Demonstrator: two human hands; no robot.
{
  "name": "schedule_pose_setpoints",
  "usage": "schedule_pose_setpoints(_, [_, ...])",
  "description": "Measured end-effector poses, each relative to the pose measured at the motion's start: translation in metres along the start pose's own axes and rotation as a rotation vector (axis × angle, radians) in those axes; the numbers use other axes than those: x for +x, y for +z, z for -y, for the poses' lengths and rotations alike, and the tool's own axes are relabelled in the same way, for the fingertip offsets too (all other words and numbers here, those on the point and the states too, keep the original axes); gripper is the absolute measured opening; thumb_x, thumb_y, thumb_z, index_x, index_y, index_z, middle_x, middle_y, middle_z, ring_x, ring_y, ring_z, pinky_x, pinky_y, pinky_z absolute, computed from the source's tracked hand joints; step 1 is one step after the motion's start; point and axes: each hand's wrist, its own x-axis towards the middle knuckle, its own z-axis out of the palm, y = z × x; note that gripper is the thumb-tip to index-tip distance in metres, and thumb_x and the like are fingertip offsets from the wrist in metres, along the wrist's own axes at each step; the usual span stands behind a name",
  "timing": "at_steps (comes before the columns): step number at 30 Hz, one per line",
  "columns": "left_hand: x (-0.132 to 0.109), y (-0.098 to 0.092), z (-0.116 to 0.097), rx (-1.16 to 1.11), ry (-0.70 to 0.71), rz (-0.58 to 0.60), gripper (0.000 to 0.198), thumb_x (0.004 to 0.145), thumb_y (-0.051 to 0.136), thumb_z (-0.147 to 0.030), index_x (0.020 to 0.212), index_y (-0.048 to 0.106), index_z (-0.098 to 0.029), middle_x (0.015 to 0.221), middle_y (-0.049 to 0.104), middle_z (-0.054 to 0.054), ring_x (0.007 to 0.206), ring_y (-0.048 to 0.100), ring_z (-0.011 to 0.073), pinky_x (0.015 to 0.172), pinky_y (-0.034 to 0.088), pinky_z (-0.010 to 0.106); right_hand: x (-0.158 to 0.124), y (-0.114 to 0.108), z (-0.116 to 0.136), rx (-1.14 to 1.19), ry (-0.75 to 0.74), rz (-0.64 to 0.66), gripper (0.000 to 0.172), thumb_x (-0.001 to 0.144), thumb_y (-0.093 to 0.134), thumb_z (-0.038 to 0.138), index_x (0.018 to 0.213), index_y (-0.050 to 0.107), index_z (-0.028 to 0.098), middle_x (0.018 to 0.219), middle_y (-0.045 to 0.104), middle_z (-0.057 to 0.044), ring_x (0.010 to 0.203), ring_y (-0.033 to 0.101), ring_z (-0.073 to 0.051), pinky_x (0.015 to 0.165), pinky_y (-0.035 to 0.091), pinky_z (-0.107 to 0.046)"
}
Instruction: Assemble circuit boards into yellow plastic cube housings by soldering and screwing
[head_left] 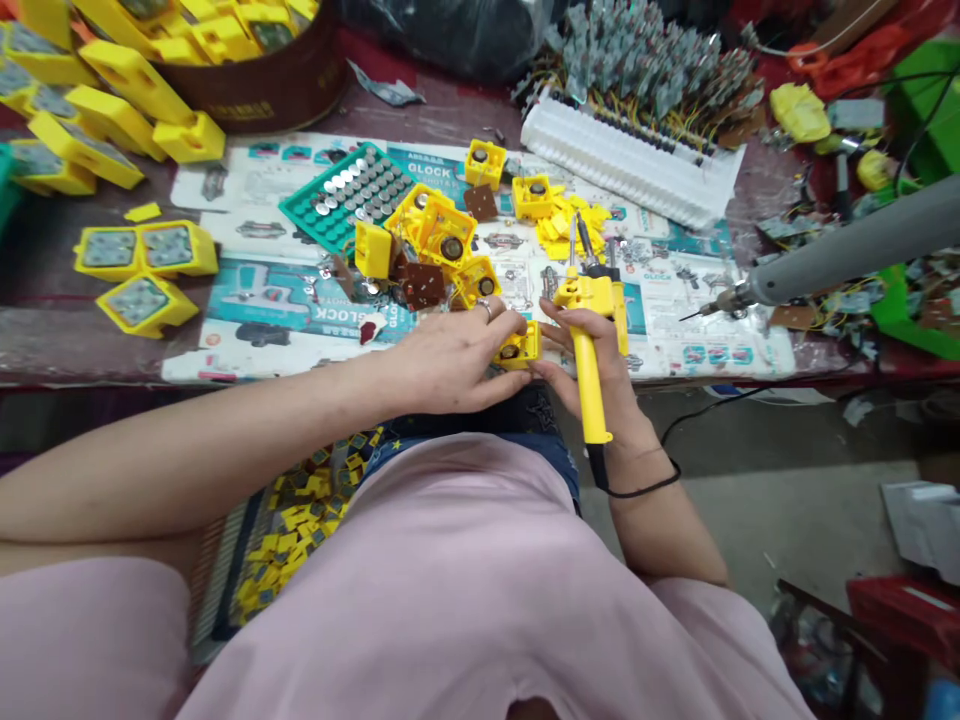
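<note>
A small yellow plastic casing (527, 343) with a round dark part inside sits at the table's front edge. My left hand (461, 355) is closed on it from the left, with the fingers partly covering it. The soldering iron (589, 385), yellow-handled with a black cord, lies across my right hand (607, 370), its tip pointing away from me. That hand is closed around the iron, and its thumb and fingertips reach the casing's right side. Just beyond my left hand, several more yellow casings (446, 235) with brown boards (424, 287) are heaped together.
A green tray (296, 205) holds silver discs. Small yellow pieces (559, 225) lie in a pile near a white rack (615, 160) of wired boards. A grey pointed tool (832, 245) juts in from the right. A brown tub (255, 90) of yellow casings stands back left.
</note>
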Motion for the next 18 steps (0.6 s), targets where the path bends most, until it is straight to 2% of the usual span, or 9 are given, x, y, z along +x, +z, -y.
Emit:
schedule_pose_setpoints(2, [-0.001, 0.007, -0.003, -0.049, 0.017, -0.04, 0.05, 0.095, 0.049, -0.048, 0.131, 0.048, -0.012, 0.128, 0.058, 0.018, 0.101, 0.068, 0.0266, 0.076, 0.053, 0.034, 0.0, 0.0, 0.001, 0.017, 0.026, -0.011, 0.055, 0.092, 0.065, 0.028, 0.137, 0.033, 0.032, 0.15, 0.049, -0.01, 0.137, 0.055, -0.023, 0.108, 0.057, -0.045])
schedule_pose_setpoints(6, [-0.003, 0.01, -0.001, -0.112, 0.046, -0.057, 0.038, 0.097, 0.05, -0.034, 0.128, 0.048, -0.013, 0.126, 0.061, 0.018, 0.098, 0.069, 0.0245, 0.075, 0.054, 0.033, 0.001, -0.002, 0.007, 0.016, 0.008, -0.025, 0.055, 0.09, 0.068, 0.026, 0.135, 0.036, 0.031, 0.149, 0.049, -0.01, 0.138, 0.055, -0.024, 0.105, 0.06, -0.041])
schedule_pose_setpoints(10, [-0.01, -0.004, 0.008, -0.135, 0.134, 0.068, 0.038, 0.094, 0.051, -0.02, 0.131, 0.05, -0.013, 0.124, 0.066, 0.014, 0.109, 0.068, 0.0247, 0.085, 0.053, 0.032, 0.002, -0.009, 0.014, 0.122, 0.044, 0.017, 0.054, 0.089, 0.069, 0.027, 0.132, 0.037, 0.031, 0.149, 0.049, -0.011, 0.138, 0.054, -0.024, 0.101, 0.062, -0.04])
schedule_pose_setpoints(13, [-0.017, -0.016, 0.011, -0.16, 0.174, 0.123, 0.038, 0.093, 0.048, -0.013, 0.13, 0.056, -0.017, 0.121, 0.07, 0.011, 0.106, 0.069, 0.0212, 0.085, 0.052, 0.028, 0.001, -0.009, 0.019, 0.178, 0.132, 0.1, 0.054, 0.088, 0.07, 0.028, 0.131, 0.037, 0.03, 0.15, 0.05, -0.012, 0.124, 0.066, -0.022, 0.095, 0.064, -0.037])
schedule_pose_setpoints(16, [-0.019, -0.018, 0.008, -0.18, 0.204, 0.104, 0.029, 0.093, 0.048, -0.014, 0.117, 0.066, -0.018, 0.109, 0.074, 0.008, 0.096, 0.071, 0.018, 0.079, 0.051, 0.025, 0.0, -0.004, 0.017, 0.246, 0.221, 0.094, 0.05, 0.09, 0.067, 0.03, 0.13, 0.039, 0.031, 0.15, 0.051, -0.014, 0.115, 0.071, -0.02, 0.088, 0.066, -0.034])
schedule_pose_setpoints(18, [-0.017, -0.015, 0.006, -0.137, 0.163, 0.069, 0.024, 0.095, 0.05, -0.022, 0.109, 0.069, -0.017, 0.101, 0.075, 0.009, 0.091, 0.072, 0.0206, 0.071, 0.051, 0.028, 0.0, 0.0, 0.01, 0.227, 0.202, 0.114, 0.045, 0.092, 0.065, 0.03, 0.13, 0.04, 0.03, 0.149, 0.054, -0.014, 0.116, 0.07, -0.021, 0.09, 0.066, -0.035])
